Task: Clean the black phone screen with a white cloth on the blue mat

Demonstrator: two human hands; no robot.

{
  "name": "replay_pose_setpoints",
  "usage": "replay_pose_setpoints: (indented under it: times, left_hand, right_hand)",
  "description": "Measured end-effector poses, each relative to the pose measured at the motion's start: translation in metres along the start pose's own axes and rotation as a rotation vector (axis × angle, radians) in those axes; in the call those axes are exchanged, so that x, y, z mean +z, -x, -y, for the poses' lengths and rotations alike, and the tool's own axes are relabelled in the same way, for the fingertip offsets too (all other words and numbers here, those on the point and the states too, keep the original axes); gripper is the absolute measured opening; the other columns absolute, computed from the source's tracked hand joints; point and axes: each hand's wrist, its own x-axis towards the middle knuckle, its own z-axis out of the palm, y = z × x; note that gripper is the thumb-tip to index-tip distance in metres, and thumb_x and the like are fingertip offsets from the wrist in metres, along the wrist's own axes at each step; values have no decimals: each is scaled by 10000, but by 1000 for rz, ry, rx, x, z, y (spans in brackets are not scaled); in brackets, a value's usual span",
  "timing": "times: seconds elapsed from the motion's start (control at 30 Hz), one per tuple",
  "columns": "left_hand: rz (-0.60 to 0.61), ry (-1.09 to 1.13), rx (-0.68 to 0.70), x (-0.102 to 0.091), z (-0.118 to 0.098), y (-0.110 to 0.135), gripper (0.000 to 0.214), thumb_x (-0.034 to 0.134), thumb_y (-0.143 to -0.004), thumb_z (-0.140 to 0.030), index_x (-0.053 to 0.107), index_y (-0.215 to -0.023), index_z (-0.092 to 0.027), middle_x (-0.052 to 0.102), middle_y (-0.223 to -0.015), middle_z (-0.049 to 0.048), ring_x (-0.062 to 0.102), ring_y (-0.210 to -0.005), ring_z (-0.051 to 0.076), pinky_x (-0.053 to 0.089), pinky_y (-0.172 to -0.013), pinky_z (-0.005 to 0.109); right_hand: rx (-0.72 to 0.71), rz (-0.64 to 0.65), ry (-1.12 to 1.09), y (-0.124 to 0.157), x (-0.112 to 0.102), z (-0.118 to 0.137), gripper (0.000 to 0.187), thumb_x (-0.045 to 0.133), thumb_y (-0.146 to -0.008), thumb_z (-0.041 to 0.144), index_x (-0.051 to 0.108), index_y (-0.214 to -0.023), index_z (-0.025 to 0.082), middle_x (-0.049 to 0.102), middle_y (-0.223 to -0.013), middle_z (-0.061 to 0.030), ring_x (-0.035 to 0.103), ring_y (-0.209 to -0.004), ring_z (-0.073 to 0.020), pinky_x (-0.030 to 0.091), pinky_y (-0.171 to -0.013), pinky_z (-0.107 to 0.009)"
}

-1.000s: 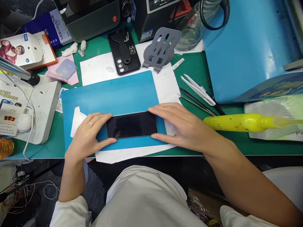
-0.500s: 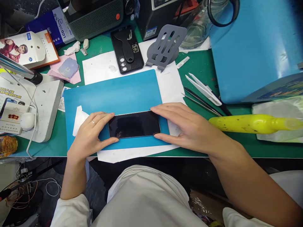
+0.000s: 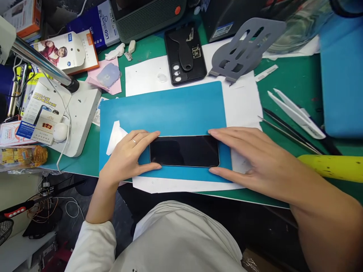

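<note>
A black phone [image 3: 184, 151] lies screen up on a blue mat [image 3: 164, 109] near the table's front edge. My left hand [image 3: 127, 158] grips the phone's left end, thumb on the near edge and fingers on the far edge. My right hand [image 3: 252, 158] holds the right end the same way, thumb near, fingers far. A small white cloth or paper [image 3: 115, 136] sits on the mat just left of my left hand.
Behind the mat lie a black phone case [image 3: 185, 54] and a grey folding stand [image 3: 244, 49]. White tweezers [image 3: 295, 113] and thin black tools lie to the right, a yellow bottle [image 3: 331, 166] by my right wrist. A white lamp base [image 3: 79, 113] and boxes stand at the left.
My head has shifted, so everything slides right in view. Both hands keep the same grip on the phone, which stays flat on the mat.
</note>
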Motion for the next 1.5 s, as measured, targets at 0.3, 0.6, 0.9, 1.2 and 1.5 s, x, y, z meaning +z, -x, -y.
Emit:
replay_pose_setpoints:
  times: [0.3,0.6,0.9,1.2,1.5]
  left_hand:
    - [26,38,-31,0,0,2,863,723,-969,-572,322,-1651,-226,680,-1386,167,633,-1288,346,519,-1084,521]
    - [26,9,-20,2,1,2,846,694,-980,-605,339,-1646,-225,687,-1383,157,630,-1275,341,479,-1100,511]
    - [31,-40,-60,0,-2,4,943,790,-919,-583,307,-1646,-226,709,-1347,127,615,-1239,337,444,-1077,474]
    - [51,-33,-108,1,-5,4,979,833,-906,-520,270,-1653,-232,718,-1346,122,618,-1183,317,450,-1025,451]
    - [65,-71,-164,-4,-11,1,792,738,-994,-498,342,-1615,-209,730,-1378,94,605,-1014,264,391,-888,398]
  right_hand:
    - [-40,-7,74,-5,-4,6,739,600,-1029,486,335,-1675,244,670,-1385,-165,651,-1266,-341,575,-1055,-467]
    - [-57,5,91,-6,-3,8,636,542,-1057,498,403,-1615,226,660,-1390,-167,638,-1266,-323,552,-1046,-462]
    - [-33,26,128,-6,-1,3,609,529,-1059,526,414,-1600,270,687,-1359,-163,658,-1247,-319,546,-1033,-476]
    - [-92,20,218,-20,-5,66,257,563,-1069,260,647,-1262,113,722,-909,-104,685,-811,-207,561,-742,-364]
    - [31,-60,78,-52,41,120,306,498,-1000,-7,675,-1249,-18,633,-584,47,560,-459,-89,376,-421,-293]
